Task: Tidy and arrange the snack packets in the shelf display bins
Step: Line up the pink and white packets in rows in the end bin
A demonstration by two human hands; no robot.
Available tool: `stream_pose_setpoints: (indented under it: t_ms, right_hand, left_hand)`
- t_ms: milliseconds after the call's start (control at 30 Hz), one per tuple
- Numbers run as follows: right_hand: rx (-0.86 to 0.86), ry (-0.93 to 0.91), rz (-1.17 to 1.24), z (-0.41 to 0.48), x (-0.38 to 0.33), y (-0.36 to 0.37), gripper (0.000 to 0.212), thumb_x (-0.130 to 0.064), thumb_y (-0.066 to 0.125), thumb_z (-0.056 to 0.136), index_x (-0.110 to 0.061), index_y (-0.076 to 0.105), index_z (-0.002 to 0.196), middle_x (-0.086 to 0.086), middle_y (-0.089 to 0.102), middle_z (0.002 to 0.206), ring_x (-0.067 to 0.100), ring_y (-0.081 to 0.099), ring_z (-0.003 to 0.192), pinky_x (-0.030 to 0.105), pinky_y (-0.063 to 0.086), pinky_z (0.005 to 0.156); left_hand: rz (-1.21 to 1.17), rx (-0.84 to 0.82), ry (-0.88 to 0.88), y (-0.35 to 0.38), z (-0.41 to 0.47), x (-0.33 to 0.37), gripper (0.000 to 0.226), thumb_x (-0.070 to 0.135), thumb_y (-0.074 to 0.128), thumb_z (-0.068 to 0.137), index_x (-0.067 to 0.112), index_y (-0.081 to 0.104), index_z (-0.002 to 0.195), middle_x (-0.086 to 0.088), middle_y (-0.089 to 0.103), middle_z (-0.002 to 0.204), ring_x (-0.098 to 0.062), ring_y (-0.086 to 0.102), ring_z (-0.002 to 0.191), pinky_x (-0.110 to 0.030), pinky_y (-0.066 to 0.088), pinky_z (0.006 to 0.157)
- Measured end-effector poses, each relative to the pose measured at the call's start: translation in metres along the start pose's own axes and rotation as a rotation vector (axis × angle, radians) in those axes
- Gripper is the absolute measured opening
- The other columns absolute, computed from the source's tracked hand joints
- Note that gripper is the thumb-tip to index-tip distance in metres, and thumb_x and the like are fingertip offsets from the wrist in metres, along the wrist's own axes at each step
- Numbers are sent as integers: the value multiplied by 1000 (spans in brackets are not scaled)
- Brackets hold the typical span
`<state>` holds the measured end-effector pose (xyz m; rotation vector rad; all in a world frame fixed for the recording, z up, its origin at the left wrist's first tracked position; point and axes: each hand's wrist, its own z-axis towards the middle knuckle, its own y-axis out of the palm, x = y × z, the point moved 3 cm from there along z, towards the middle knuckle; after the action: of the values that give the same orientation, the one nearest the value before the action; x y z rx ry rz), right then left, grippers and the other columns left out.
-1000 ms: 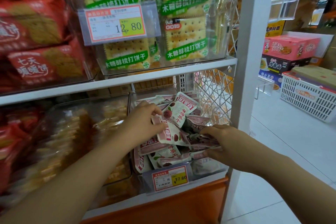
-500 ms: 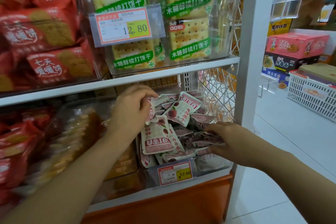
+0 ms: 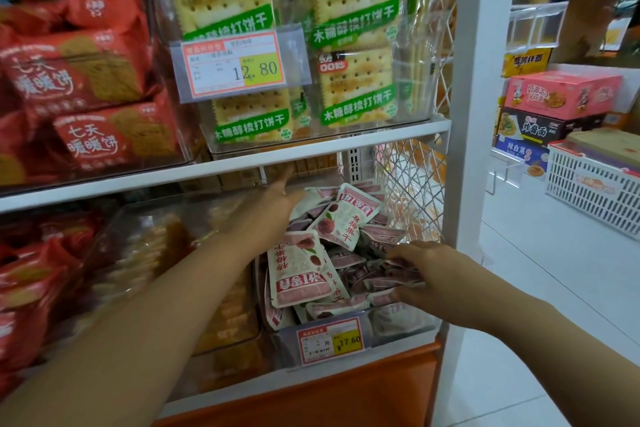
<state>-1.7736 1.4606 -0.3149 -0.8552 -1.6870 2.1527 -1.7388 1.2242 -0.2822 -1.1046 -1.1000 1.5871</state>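
Left hand (image 3: pixel 273 199), fingers straight and holding nothing, extended to the rear of the clear display bin (image 3: pixel 401 328) beneath the shelf board (image 3: pixel 311 146). Right hand (image 3: pixel 433 276) clamped, thumb below and fingers above, on a bundle of snack packets (image 3: pixel 391 277) at the bin's front right. Further packets heaped between; price tag (image 3: pixel 330 340) on the bin front.

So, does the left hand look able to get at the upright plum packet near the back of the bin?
Probably yes: the left hand is right beside the upright plum packet, the bin is open on top, and nothing lies between them.
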Motion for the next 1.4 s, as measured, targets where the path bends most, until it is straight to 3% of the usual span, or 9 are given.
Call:
stream_pose_setpoints:
  t_ms: [133, 233, 333, 500, 633, 867, 1000, 1133, 1400]
  right_hand:
    - [-1, -4, 2, 0, 0, -1, 47, -37, 61, 86, -28, 46, 130, -6, 57, 118, 12, 51, 97, 20, 41, 78]
    - [-3, -15, 0, -1, 0, -1, 46, -37, 61, 86, -28, 46, 129, -5, 57, 118, 12, 52, 97, 20, 42, 78]
    - [-17, -26, -6, 0, 0, 0, 45, -39, 60, 86, -28, 46, 128, -5, 55, 118, 14, 52, 99, 22, 43, 80]
    - [-66, -46, -4, 7, 2, -1, 43, -44, 63, 83, -29, 50, 121, -7, 56, 112, 11, 52, 92, 22, 45, 80]
    - [-120, -103, -8, 9, 2, -1, 49, -43, 61, 85, -33, 46, 131, -8, 55, 120, 11, 53, 101, 20, 44, 84]
    - [-222, -156, -133, 20, 3, 1, 53, -53, 55, 85, -36, 44, 134, -7, 51, 129, 14, 49, 109, 28, 45, 91]
    - [-331, -163, -103, 24, 2, -2, 57, -50, 61, 83, -35, 43, 135, -10, 54, 128, 10, 54, 106, 20, 42, 89]
    - [-376, -156, -109, 33, 1, -5, 59, -48, 68, 77, -34, 49, 131, -11, 55, 125, 8, 51, 107, 17, 38, 88]
    - [-407, -148, -156, 33, 4, 1, 60, -47, 70, 76, -34, 47, 130, -7, 52, 122, 14, 51, 106, 28, 44, 93]
  left_hand:
    - [-70, -199, 104, 15, 10, 7, 49, 30, 61, 87, 35, 47, 133, 0, 57, 131, -22, 55, 111, -38, 49, 87]
    - [-37, -321, 54, 16, 11, 13, 44, 35, 44, 94, 42, 40, 137, 0, 51, 137, -27, 48, 119, -41, 45, 93]
    - [116, -218, 59, 2, 5, 27, 41, 32, 42, 96, 39, 42, 137, 0, 35, 147, -30, 29, 132, -45, 28, 108]
    - [-128, -165, 442, -5, -11, 71, 29, 24, 48, 96, 33, 60, 121, 12, 60, 123, -12, 50, 116, -42, 9, 114]
    - [-189, -226, 499, 12, 6, 83, 27, 19, 50, 93, 31, 66, 111, 10, 69, 103, -15, 58, 89, -38, 25, 106]
    - [-148, -270, 464, 24, 33, 79, 27, 27, 55, 90, 36, 63, 115, 8, 64, 92, -17, 54, 95, -33, 30, 95]
    - [-242, -428, 421, 26, 41, 81, 29, 28, 57, 91, 27, 61, 120, 3, 60, 106, -18, 51, 106, -32, 34, 86]
    - [32, -557, 446, 50, 30, 100, 35, 28, 44, 97, 21, 50, 131, -5, 54, 128, -29, 40, 125, -52, 21, 105]
    - [-40, -659, 468, 57, 34, 97, 58, 26, 55, 90, 24, 32, 143, -6, 47, 140, -29, 44, 123, -39, 33, 105]
